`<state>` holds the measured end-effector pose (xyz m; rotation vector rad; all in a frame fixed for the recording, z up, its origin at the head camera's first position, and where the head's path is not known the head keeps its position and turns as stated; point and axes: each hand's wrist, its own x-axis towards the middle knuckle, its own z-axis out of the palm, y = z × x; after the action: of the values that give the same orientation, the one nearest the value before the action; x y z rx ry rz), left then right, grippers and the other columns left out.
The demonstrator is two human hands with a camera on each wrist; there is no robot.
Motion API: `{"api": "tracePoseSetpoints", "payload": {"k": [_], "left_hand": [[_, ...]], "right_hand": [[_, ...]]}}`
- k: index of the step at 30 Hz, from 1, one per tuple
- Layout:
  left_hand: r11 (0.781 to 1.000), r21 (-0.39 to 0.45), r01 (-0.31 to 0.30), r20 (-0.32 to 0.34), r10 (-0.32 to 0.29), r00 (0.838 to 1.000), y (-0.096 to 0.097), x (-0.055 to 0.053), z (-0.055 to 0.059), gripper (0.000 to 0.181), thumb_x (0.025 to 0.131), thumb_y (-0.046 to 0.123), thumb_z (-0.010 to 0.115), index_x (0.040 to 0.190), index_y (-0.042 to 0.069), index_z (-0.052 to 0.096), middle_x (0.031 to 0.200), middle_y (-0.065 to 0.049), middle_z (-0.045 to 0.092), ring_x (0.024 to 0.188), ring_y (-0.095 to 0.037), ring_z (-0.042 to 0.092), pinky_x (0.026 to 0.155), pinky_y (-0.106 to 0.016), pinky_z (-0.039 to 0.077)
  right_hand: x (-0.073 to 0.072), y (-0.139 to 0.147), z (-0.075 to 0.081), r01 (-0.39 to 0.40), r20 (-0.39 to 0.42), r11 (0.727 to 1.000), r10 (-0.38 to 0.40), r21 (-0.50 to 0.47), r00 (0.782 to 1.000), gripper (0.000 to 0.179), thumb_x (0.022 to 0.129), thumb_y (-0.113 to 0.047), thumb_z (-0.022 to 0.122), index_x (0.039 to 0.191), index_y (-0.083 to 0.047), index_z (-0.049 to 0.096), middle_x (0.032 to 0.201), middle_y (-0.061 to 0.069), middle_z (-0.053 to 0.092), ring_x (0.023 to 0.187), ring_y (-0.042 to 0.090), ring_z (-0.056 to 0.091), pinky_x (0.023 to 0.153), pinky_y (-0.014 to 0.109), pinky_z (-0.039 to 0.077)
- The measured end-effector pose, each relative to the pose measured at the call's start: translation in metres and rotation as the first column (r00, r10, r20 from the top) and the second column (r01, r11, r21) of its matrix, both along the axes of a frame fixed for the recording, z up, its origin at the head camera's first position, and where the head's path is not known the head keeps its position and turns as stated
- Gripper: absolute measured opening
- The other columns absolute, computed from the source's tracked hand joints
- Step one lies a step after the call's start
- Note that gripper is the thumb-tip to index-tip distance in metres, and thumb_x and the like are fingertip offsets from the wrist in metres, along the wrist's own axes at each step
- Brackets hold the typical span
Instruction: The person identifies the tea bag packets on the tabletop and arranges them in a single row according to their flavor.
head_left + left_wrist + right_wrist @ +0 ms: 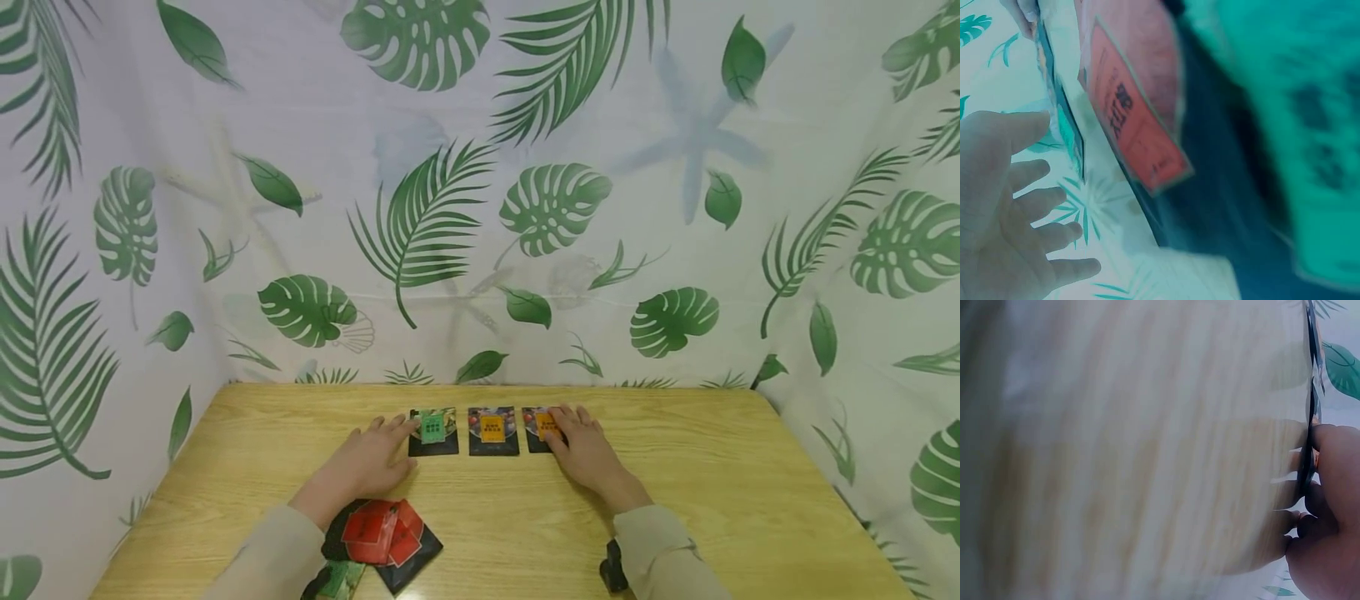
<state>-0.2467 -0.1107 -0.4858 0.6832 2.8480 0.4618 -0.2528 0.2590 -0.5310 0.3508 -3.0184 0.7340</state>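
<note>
Three dark packets lie in a row at the far side of the table: one with a green label (432, 427), one with an orange label (492, 429), and a right-hand orange-labelled one (536, 429). My left hand (378, 457) is spread at the left edge of the green-labelled packet, palm bare in the left wrist view. Over the right-hand packet rests my right hand (592, 457), thumb and fingers touching it and covering its right part. Under my left forearm lies a loose pile of red-labelled packets (405, 546), with a green packet (1316, 125) close to the left wrist camera.
The wood-grain table (510, 517) meets a leaf-patterned cloth (465, 250) behind the row, with more cloth on both sides. A dark strap (613, 568) shows at the right sleeve (660, 542).
</note>
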Motion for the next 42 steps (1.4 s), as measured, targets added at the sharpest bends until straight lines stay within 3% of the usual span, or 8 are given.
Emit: {"api": "tracePoseSetpoints", "payload": {"k": [5, 15, 22, 28, 36, 42], "left_hand": [[1.0, 0.015, 0.002, -0.016, -0.002, 1.0, -0.02, 0.016, 0.001, 0.063, 0.106, 0.034, 0.062, 0.161, 0.01, 0.044, 0.165, -0.021, 0.043, 0.15, -0.055, 0.038, 0.115, -0.079, 0.032], [0.999, 0.042, -0.01, 0.021, 0.01, 1.0, -0.056, 0.048, 0.003, 0.065, 0.104, 0.042, 0.065, 0.159, 0.013, 0.048, 0.163, -0.02, 0.047, 0.148, -0.057, 0.039, 0.111, -0.083, 0.032], [0.998, 0.056, -0.034, 0.092, 0.029, 0.995, -0.07, 0.067, 0.006, 0.069, 0.102, 0.045, 0.068, 0.159, 0.014, 0.048, 0.162, -0.02, 0.048, 0.147, -0.058, 0.04, 0.11, -0.084, 0.031], [0.996, 0.066, -0.053, 0.16, 0.042, 0.986, -0.085, 0.086, 0.001, 0.076, 0.1, 0.054, 0.067, 0.161, 0.015, 0.045, 0.163, -0.023, 0.045, 0.146, -0.059, 0.041, 0.107, -0.086, 0.031], [0.993, 0.082, -0.079, 0.247, 0.057, 0.967, -0.099, 0.097, -0.008, 0.092, 0.088, 0.06, 0.078, 0.159, 0.012, 0.046, 0.16, -0.027, 0.046, 0.144, -0.062, 0.04, 0.106, -0.09, 0.026], [0.994, 0.087, -0.072, 0.271, 0.046, 0.962, -0.103, 0.099, -0.015, 0.095, 0.088, 0.061, 0.078, 0.159, 0.006, 0.046, 0.16, -0.031, 0.044, 0.143, -0.066, 0.037, 0.103, -0.092, 0.026]], "right_hand": [[0.002, -0.002, 0.007, 0.013, 0.032, 1.0, -0.014, 0.02, 0.999, 0.056, 0.113, -0.028, 0.049, 0.159, 0.002, 0.042, 0.166, 0.031, 0.034, 0.156, 0.058, 0.021, 0.124, 0.075, 0.019], [0.003, -0.004, 0.007, 0.015, 0.038, 1.0, -0.016, 0.026, 0.999, 0.055, 0.113, -0.028, 0.05, 0.159, 0.002, 0.042, 0.166, 0.031, 0.035, 0.156, 0.058, 0.021, 0.123, 0.075, 0.02], [0.002, -0.002, 0.006, 0.017, 0.027, 1.0, -0.018, 0.024, 0.999, 0.055, 0.113, -0.027, 0.05, 0.159, 0.002, 0.043, 0.165, 0.031, 0.036, 0.155, 0.058, 0.023, 0.123, 0.075, 0.021], [0.001, -0.002, 0.006, 0.012, 0.022, 1.0, -0.013, 0.021, 1.0, 0.055, 0.113, -0.028, 0.05, 0.158, 0.002, 0.043, 0.165, 0.032, 0.037, 0.155, 0.058, 0.023, 0.123, 0.075, 0.021], [-0.001, -0.002, 0.004, 0.004, 0.025, 1.0, -0.005, 0.025, 1.0, 0.056, 0.113, -0.029, 0.048, 0.159, 0.002, 0.041, 0.165, 0.031, 0.035, 0.155, 0.058, 0.022, 0.124, 0.074, 0.02], [-0.001, -0.001, 0.003, 0.006, 0.031, 1.0, -0.006, 0.025, 1.0, 0.057, 0.113, -0.029, 0.048, 0.16, 0.002, 0.041, 0.166, 0.031, 0.036, 0.156, 0.058, 0.022, 0.124, 0.074, 0.02]]}}
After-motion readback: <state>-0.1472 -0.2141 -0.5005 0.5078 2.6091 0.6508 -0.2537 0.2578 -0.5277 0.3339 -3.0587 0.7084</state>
